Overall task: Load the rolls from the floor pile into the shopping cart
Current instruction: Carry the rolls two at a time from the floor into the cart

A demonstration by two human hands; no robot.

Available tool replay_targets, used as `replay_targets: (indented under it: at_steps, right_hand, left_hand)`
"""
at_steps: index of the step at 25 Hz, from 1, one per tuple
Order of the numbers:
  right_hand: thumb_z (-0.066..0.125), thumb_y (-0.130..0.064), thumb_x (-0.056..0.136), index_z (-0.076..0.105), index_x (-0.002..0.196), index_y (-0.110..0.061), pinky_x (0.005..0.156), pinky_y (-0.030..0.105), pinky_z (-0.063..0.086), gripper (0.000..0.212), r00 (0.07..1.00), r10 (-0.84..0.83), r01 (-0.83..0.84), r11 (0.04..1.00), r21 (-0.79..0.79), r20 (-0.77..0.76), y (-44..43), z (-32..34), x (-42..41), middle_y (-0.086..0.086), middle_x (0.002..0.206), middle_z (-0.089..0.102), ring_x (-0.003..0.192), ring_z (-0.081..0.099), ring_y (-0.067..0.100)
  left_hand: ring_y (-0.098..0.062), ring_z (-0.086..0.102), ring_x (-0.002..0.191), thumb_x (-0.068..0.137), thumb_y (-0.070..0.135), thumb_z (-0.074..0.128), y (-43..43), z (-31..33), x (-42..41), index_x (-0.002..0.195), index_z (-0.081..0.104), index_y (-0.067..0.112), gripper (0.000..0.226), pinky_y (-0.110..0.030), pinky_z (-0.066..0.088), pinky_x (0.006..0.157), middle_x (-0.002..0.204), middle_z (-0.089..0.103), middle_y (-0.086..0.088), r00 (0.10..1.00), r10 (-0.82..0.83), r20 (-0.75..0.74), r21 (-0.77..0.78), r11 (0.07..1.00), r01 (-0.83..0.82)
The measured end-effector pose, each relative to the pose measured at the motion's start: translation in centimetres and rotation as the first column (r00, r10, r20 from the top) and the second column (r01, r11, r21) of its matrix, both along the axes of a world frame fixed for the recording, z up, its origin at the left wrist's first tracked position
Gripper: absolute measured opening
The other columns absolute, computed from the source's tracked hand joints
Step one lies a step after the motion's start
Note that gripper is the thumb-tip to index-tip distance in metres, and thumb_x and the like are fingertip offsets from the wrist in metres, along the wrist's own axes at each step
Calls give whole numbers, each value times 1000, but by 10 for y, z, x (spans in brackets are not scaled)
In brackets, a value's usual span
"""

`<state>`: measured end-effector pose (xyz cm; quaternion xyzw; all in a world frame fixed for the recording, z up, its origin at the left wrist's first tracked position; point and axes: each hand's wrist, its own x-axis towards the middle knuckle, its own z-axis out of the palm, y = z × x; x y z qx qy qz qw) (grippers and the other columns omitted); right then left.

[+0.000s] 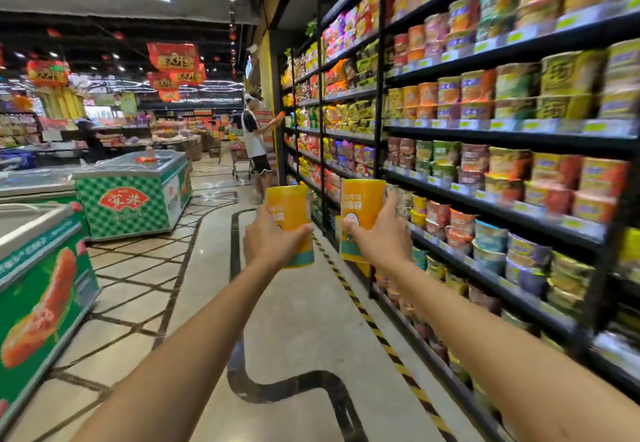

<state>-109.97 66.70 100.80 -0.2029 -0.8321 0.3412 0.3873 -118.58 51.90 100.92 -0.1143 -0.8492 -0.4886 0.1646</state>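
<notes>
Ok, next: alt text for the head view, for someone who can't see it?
The left hand grips one orange roll and the right hand a second roll, arms outstretched down a supermarket aisle. Stocked noodle shelves line the right; green chest freezers stand left.

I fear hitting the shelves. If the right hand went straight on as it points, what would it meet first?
Likely nothing near: the right hand, gripping an orange roll, points down the open aisle, alongside the shelves, not into them. Far ahead a person stands; depth is unclear.
</notes>
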Motion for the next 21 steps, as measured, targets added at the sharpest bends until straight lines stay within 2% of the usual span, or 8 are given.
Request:
replay_targets:
  at_steps: [3,6,10,15,18,21]
  right_hand:
    - [63,-48,85,11,150,-21,89,39,43,86,984,-179,179,984,-4,-15,9,-3,59,7,137,48,122,49,31]
    - [62,-48,86,11,150,-21,86,39,43,86,938,-345,346,938,-2,23,11,-7,129,7,137,49,121,49,31]
    - [62,-49,85,14,149,-20,88,41,44,86,803,-595,594,804,26,34,13,-11,250,8,135,50,118,52,33]
    - [63,-47,85,14,148,-18,85,40,45,84,597,-801,801,598,28,37,-5,-13,415,9,131,53,116,54,34]
    - [63,-48,85,13,149,-19,86,39,45,86,442,-896,895,443,47,37,-33,-17,531,8,134,52,118,53,33]
    - [63,-46,85,12,150,-18,90,39,43,87,283,-957,956,287,66,64,-75,-23,646,9,140,48,123,49,33]
  left_hand:
    - [-29,58,109,69,50,79,29,-7,36,122,51,18,68,-39,46,90,118,63,-6,975,-222,5,34,974,222]
    - [-28,58,110,71,49,78,55,-16,79,123,50,18,67,-38,45,88,117,62,-5,914,-405,33,63,913,403]
    - [-32,55,114,74,50,75,91,-19,176,127,47,14,70,-40,44,90,121,59,-8,773,-631,65,15,775,632]
    - [-32,59,109,68,51,79,125,-18,327,118,53,13,68,-40,47,88,115,64,-9,546,-833,90,72,552,831]
    - [-32,57,113,69,50,79,130,-13,442,120,51,13,68,-40,48,92,119,62,-8,356,-927,119,135,370,919]
    - [-32,56,114,70,50,78,120,-15,563,119,51,13,66,-39,44,91,120,61,-8,188,-976,110,129,201,971]
